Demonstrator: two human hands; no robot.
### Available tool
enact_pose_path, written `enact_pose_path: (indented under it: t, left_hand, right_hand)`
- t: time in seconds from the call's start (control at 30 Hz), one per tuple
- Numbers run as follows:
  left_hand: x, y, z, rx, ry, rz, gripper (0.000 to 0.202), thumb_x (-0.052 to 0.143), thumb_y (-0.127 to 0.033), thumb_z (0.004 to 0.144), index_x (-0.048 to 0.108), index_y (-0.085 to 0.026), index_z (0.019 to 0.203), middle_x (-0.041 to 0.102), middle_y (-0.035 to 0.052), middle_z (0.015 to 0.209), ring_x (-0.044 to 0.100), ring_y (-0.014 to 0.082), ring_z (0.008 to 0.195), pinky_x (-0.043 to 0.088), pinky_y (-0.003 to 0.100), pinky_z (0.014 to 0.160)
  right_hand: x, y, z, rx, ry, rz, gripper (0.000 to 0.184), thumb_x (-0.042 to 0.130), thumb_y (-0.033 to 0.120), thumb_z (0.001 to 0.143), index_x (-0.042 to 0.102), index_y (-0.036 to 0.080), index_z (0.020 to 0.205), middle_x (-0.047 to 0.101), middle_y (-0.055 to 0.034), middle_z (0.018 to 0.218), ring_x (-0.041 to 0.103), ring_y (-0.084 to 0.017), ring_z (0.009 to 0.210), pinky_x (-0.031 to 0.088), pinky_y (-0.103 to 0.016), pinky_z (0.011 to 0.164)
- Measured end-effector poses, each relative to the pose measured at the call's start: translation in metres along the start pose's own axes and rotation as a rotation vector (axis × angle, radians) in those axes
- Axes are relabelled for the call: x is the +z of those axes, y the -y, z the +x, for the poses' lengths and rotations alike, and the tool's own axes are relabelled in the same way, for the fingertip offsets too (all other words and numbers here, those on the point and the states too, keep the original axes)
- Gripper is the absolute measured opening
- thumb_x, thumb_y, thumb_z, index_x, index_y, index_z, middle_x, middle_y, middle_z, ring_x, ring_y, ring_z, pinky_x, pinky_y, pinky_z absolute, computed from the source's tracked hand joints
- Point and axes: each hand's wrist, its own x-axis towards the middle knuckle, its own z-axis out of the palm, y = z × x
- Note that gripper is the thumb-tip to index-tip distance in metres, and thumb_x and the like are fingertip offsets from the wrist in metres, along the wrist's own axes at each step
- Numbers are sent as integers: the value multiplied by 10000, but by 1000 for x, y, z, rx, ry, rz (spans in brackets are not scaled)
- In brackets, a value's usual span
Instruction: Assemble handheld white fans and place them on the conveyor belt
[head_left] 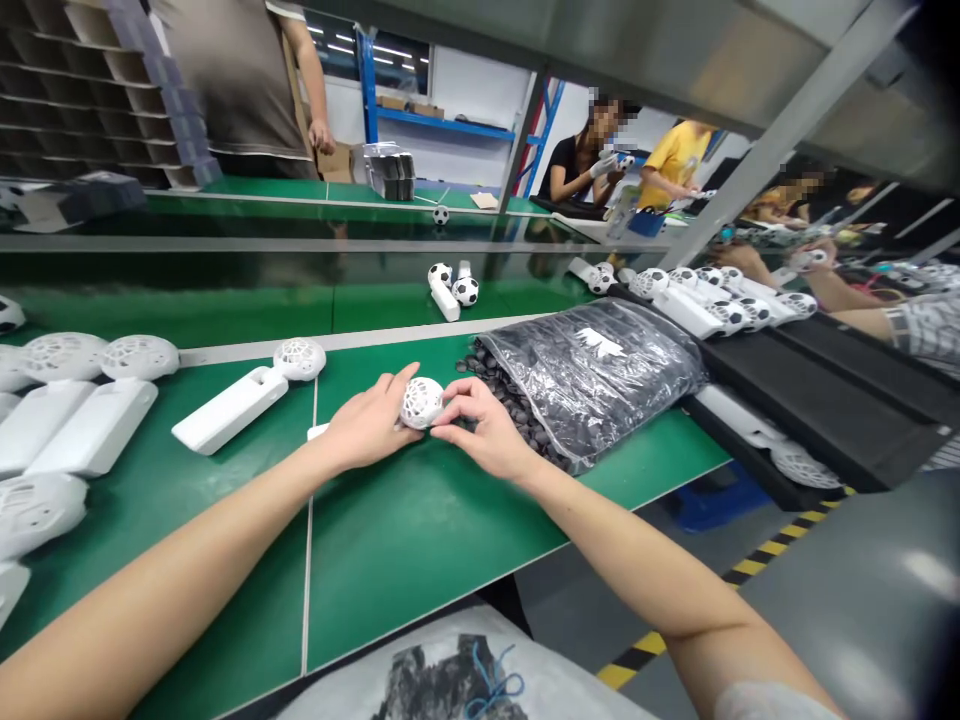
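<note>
Holding a white perforated ball between both hands, a person works at a green table. The left hand has its grip clenched on the ball from the 9 o'clock side, thumb over the top. The right hand grasps it by the fingertips from 3 o'clock. The ball sits at the middle of the table, just off its surface.

At 2 o'clock from the hands lies a clear plastic bag of small dark pieces. Loose dark discs spill from its mouth, just beside the right hand. At 10 o'clock lies a white handle unit with a round lattice head. More white units are heaped at 9 o'clock.

At 12 o'clock, football-patterned pieces rest on the belt beyond the table. A black tray farther out at 2 o'clock carries a row of finished pieces. Other people work at the far end of the line.
</note>
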Motion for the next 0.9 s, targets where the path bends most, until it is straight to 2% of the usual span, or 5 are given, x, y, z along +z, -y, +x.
enact_pose_path:
  t: [0.2, 0.3, 0.47, 0.6, 0.9]
  left_hand:
    - [4, -4, 7, 46, 70, 28, 538, 462, -327, 744, 349, -221, 1259, 607, 85, 1014, 576, 283, 920, 447, 351, 697]
    - [8, -3, 9, 32, 66, 12, 570, 488, -299, 709, 347, -241, 1258, 592, 73, 1019, 563, 272, 935, 448, 341, 714]
    - [9, -6, 6, 33, 50, -2, 778, 542, -548, 682, 301, -184, 1326, 499, 132, 1172, 500, 314, 1051, 414, 416, 854]
    - [6, -6, 5, 56, 55, -52, 727, 468, -596, 741, 317, -185, 1321, 500, 130, 1186, 531, 306, 1017, 428, 424, 836]
    - [4, -3, 8, 12, 45, -125, 614, 483, -595, 734, 431, -241, 1233, 545, 81, 1156, 558, 287, 995, 454, 384, 802]
  right_hand:
    - [5, -6, 7, -43, 86, -41, 57, 649, 195, 753, 605, 194, 716, 482, -54, 1161, 434, -197, 1143, 319, -395, 1012]
    - [0, -13, 4, 29, 91, 51, 64, 645, 185, 753, 590, 185, 721, 492, -59, 1148, 459, -184, 1127, 330, -381, 1007]
    - [-1, -16, 1, 48, 100, 82, 83, 667, 191, 733, 589, 184, 705, 491, -60, 1156, 458, -193, 1132, 333, -379, 1004]
    - [1, -12, 5, 53, 95, 54, 129, 671, 185, 718, 551, 181, 672, 489, -61, 1163, 446, -207, 1144, 329, -386, 1002]
    - [1, -14, 19, 216, 99, 85, 287, 709, 211, 644, 446, 196, 756, 540, -38, 1076, 496, -189, 1016, 461, -282, 708]
